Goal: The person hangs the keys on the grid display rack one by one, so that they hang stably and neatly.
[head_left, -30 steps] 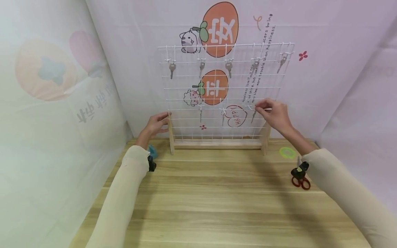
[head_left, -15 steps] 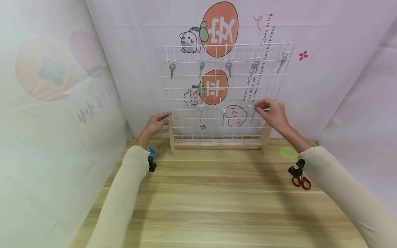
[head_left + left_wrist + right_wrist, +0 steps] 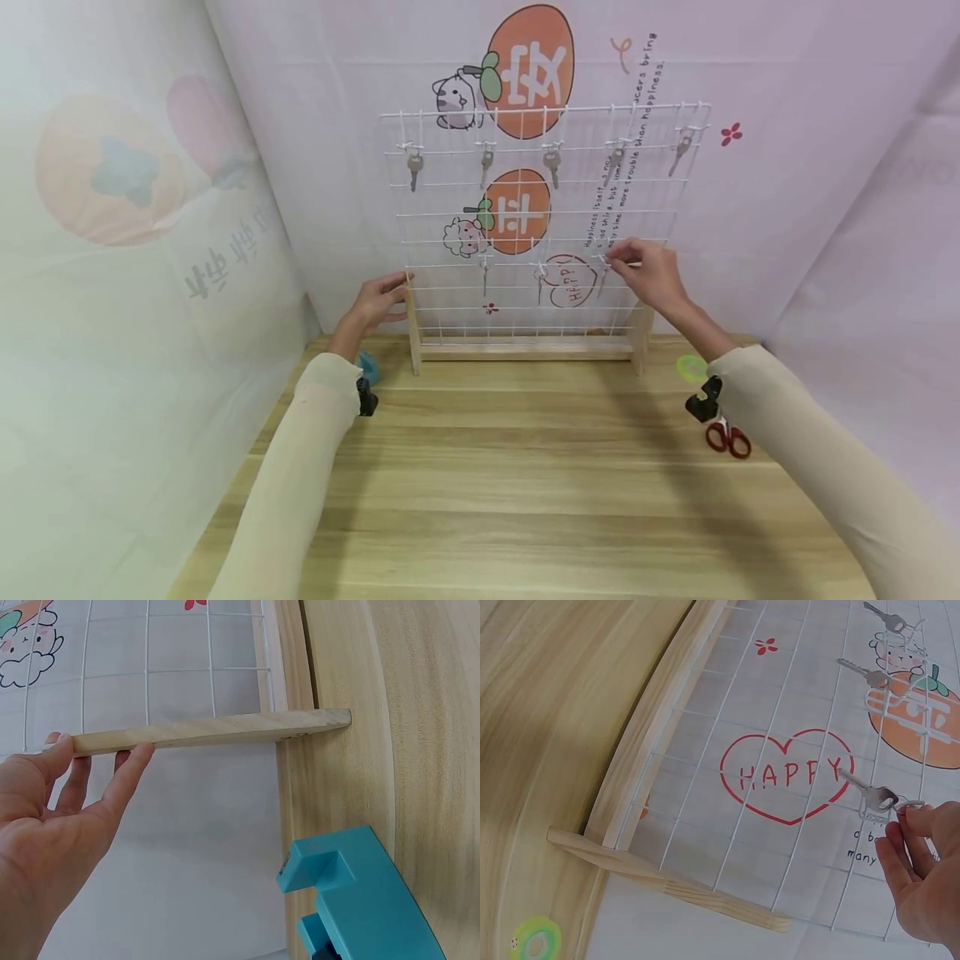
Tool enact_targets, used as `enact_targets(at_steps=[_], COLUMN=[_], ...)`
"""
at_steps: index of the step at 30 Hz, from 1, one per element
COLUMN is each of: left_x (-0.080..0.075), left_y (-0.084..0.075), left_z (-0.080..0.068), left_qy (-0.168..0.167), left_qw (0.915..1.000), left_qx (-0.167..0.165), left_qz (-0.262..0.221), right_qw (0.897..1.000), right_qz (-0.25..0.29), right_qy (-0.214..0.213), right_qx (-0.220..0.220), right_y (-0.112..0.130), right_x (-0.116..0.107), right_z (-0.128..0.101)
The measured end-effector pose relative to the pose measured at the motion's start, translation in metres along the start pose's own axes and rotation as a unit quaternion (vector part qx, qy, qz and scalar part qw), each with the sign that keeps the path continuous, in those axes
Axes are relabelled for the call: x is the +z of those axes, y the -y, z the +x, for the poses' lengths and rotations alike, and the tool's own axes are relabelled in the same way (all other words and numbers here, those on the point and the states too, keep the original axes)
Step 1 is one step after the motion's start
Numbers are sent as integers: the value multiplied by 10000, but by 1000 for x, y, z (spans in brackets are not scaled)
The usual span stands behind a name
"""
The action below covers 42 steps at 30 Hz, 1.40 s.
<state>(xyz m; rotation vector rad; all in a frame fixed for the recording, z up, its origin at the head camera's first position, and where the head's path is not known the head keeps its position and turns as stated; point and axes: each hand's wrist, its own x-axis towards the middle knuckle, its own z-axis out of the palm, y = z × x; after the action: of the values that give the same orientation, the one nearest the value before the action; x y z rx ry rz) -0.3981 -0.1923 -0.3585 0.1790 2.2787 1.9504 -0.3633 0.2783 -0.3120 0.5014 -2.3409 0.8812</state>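
A white wire grid rack (image 3: pixel 450 182) with wooden feet stands upright at the table's back. My left hand (image 3: pixel 367 307) holds its left wooden side support (image 3: pixel 210 731), thumb and fingers on the board's edges. At the lower row, my right hand (image 3: pixel 651 273) pinches a silver key (image 3: pixel 879 798) near its bow, beside a white hook (image 3: pixel 911 803). That key hangs point down against the grid; whether its ring is over the hook I cannot tell. Two more keys hang to its left, one being a lower-row key (image 3: pixel 540 287). Several keys, such as the upper-left key (image 3: pixel 416 169), hang along the top row.
A blue tape dispenser (image 3: pixel 367 885) sits by the rack's left foot. To the right lie a yellow-green ring (image 3: pixel 692 367) and red-handled scissors (image 3: pixel 738 443), partly hidden by the wrist camera (image 3: pixel 703 402). Printed white cloth walls enclose the wooden table (image 3: pixel 480 492).
My right hand has shifted a little left with the key, bringing it to the hook on the lower row. The left hand has stayed on the side support.
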Motion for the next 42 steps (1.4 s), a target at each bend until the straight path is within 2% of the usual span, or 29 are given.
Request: enact_targets(at_steps=[9,14,23,33,42], left_x=[-3,-4,-6,0,-2], left_y=[-1,-3,-3,-6,-8], left_z=[0,-1,-1,4,-9], left_qy=[-150,-120,-167,178,455], left_qw=[9997,9999,9996,9984,9939], left_qx=[-9,-5,-10,16,99], left_qz=[167,89,225,542,1000], right_qw=[10000,9999,9999,9997,9990], right_qz=[11,43,75,-92,-160], right_qy=[21,26,124,176,406], right_qx=[76,110,-5,114,57], right_y=[0,1,1,-2,3], right_x=[7,10,12,1,-11], right_z=[8,10,11,1,-17])
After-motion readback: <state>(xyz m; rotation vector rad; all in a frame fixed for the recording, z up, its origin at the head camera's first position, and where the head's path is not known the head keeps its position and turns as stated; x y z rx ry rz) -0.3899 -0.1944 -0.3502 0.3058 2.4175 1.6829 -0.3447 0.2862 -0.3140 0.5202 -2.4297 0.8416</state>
